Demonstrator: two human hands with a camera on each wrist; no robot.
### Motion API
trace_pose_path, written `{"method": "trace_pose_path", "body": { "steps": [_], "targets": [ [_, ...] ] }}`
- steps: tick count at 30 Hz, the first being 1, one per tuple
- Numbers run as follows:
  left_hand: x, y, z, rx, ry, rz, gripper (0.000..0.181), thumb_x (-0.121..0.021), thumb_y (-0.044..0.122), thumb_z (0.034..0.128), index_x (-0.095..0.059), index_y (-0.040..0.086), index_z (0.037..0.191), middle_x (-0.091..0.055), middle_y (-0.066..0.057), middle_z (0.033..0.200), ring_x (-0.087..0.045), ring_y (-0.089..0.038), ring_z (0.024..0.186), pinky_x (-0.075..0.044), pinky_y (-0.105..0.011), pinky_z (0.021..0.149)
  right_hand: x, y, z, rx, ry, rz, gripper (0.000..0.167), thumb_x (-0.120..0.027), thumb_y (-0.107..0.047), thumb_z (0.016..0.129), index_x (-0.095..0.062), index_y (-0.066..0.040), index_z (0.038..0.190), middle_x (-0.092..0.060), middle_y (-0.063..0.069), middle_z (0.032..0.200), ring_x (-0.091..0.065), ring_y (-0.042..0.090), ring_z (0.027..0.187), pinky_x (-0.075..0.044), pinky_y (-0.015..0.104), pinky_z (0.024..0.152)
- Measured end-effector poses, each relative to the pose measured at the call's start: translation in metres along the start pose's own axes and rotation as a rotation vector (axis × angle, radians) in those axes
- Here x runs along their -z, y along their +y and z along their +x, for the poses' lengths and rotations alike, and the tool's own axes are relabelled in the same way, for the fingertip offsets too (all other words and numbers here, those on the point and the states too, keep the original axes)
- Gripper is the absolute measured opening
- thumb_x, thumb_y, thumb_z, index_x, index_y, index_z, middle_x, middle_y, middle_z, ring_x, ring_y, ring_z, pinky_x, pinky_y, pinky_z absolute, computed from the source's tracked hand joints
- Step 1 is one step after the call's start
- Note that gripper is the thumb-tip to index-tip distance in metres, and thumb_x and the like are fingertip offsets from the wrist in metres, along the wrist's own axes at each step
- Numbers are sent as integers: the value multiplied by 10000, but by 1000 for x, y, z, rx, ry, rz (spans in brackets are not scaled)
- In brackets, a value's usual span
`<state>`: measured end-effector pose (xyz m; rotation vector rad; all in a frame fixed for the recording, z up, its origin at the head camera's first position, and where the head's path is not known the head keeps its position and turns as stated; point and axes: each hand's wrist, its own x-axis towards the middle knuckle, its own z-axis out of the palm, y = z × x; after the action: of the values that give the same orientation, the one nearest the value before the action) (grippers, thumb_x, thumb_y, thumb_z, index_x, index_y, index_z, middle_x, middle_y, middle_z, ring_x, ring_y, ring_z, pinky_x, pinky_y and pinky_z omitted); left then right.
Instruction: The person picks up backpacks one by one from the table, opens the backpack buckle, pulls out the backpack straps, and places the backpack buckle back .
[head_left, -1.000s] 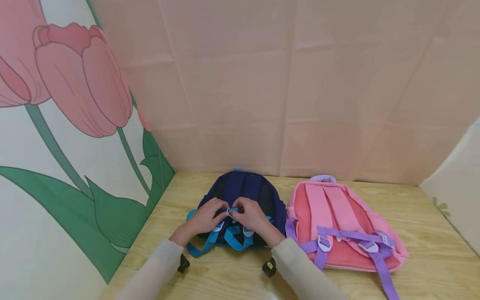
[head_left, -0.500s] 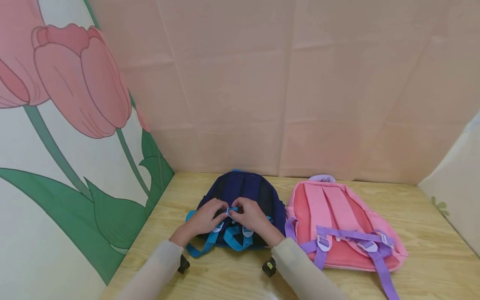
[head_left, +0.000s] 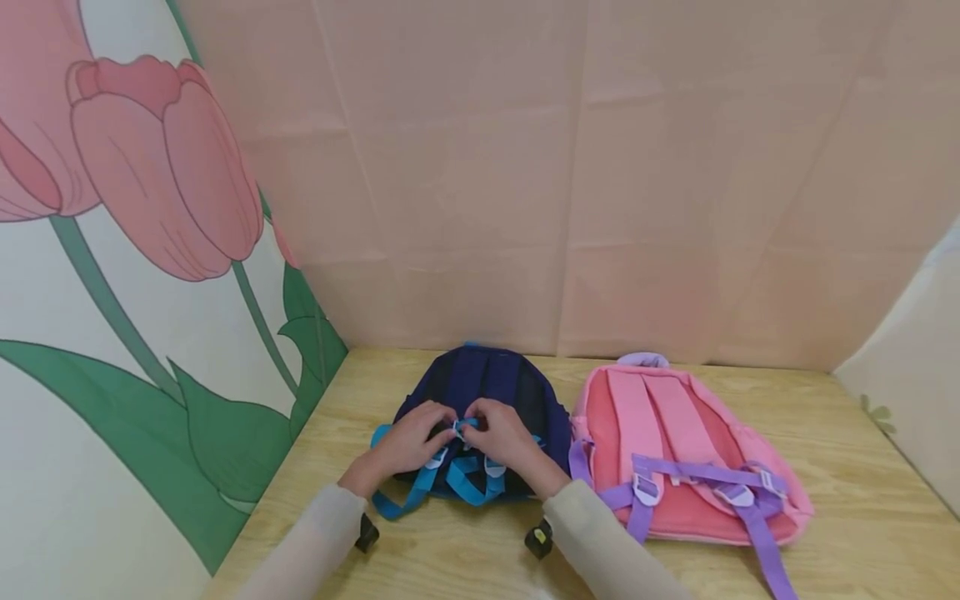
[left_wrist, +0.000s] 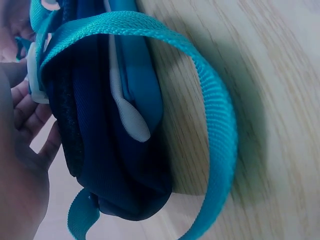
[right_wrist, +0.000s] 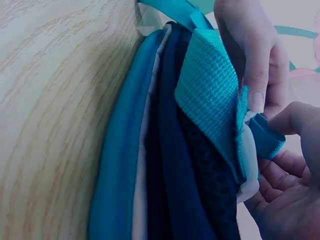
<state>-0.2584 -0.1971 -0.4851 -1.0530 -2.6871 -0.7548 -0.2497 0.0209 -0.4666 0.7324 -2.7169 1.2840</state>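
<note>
A navy backpack [head_left: 483, 375] lies on the table with its back panel and shoulder straps facing up. Over its middle both hands meet at a short blue webbing strap [right_wrist: 267, 137]. My right hand [head_left: 504, 435] pinches this strap between thumb and fingers. Opposite it, my left hand [head_left: 408, 440] pinches a small white buckle on the same strap, mostly hidden by the fingertips. Close below the hands sits a larger white strap adjuster [right_wrist: 248, 165]. A loose blue strap end [left_wrist: 220, 120] arches out over the wood in the left wrist view.
To the right, touching the navy one, lies a pink backpack [head_left: 637, 417] with purple straps [head_left: 765, 542] trailing toward the front. The wooden table [head_left: 862, 467] meets a pinkish backdrop [head_left: 465, 208] behind and a tulip-printed panel [head_left: 165, 167] on the left.
The head view has tilted slightly, so the scene sits a little lower. Both hands keep their hold at the blue strap, with hardly any visible finger movement.
</note>
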Motion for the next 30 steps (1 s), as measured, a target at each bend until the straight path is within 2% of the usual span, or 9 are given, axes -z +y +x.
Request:
{"method": "trace_pose_path", "body": {
  "steps": [7, 20, 27, 30],
  "targets": [
    [-2, 0, -2, -6, 1, 5, 196, -601, 213, 1032, -652, 102, 1185, -655, -21, 1124, -581, -152, 1040, -515, -370, 924, -2, -2, 2, 2, -32, -44, 105, -703, -197, 950, -694, -113, 1012, -628, 2, 930, -540, 141, 773, -486, 274, 669],
    [-1, 1, 0, -16, -2, 10, 182, -595, 216, 1035, -648, 104, 1169, -651, -19, 1102, -587, -158, 1026, -511, -374, 918, 1, 1, 0, -4, -11, -33, 74, -704, -181, 943, -692, -120, 983, -620, -12, 881, -538, 131, 731, -482, 264, 638],
    [1, 5, 0, -6, -16, 8, 200, -593, 215, 1035, -644, 96, 1187, -649, -29, 1123, -588, -171, 1049, -507, -392, 938, 0, -2, 2, 6, -39, -67, 121, -701, -185, 943, -695, -100, 1029, -654, 35, 999, -580, 160, 839, -517, 312, 740],
    [1, 5, 0, -8, -17, 7, 203, -591, 218, 1037, -645, 98, 1191, -649, -29, 1124, -588, -168, 1047, -507, -387, 935, 0, -1, 2, 11, -38, -68, 111, -707, -196, 942, -701, -108, 1010, -659, 32, 994, -584, 158, 843, -516, 311, 743]
  ]
}}
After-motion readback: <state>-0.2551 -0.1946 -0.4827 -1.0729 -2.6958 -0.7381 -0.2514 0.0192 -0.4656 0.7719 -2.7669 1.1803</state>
